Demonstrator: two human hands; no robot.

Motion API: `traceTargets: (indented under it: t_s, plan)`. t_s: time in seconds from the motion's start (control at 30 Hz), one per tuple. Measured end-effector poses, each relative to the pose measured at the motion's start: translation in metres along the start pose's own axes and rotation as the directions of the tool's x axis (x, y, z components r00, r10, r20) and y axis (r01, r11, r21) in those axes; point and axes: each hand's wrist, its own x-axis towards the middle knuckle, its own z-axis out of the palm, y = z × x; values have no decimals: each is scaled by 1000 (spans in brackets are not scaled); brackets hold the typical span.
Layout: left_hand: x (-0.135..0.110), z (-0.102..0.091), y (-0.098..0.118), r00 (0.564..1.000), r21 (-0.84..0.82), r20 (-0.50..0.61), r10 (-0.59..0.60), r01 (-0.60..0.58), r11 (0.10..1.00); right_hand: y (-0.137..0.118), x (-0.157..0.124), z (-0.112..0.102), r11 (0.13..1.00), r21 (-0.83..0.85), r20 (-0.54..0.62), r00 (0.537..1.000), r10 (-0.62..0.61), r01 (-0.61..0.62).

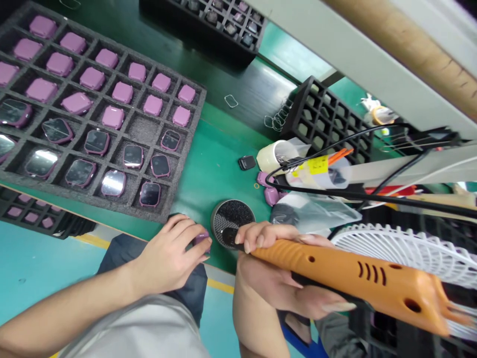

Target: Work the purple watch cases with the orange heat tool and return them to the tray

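No word, number or brand can be read. A yellow label point(318, 164) stands on the clear plastic cup point(320, 178) beyond the right hand point(270, 283); it bears a few dark marks, too small and blurred to make out. The purple case point(201, 239) under the fingers of the left hand point(177, 254) shows tiny pale marks along its upturned edge, and whether these are letters or just glints cannot be told.

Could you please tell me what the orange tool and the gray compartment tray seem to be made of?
Orange tool: probably molded plastic with a satin finish, judging by its smooth shell with slots and holes.
Gray compartment tray: likely matte foam, given its speckled, grainy surface.
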Motion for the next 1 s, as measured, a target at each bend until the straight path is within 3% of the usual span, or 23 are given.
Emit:
traceTargets:
  t_s: [0.2,0.4,0.77,1.0]
  plan:
    - [-1,-1,-1,999,-27,4,33,-33,999,-16,0,3,999,-40,33,999,-16,18]
    - [0,-1,0,1000,-16,-5,16,-16,1000,-37,-8,17,993,-113,-37,998,41,-45]
    - [1,-1,0,1000,-8,0,13,-13,1000,-26,-15,17,992,-103,-48,996,73,-77]
    - [2,-2,0,1000,-1,10,5,-5,1000,-23,-17,17,993,-101,32,997,64,-60]
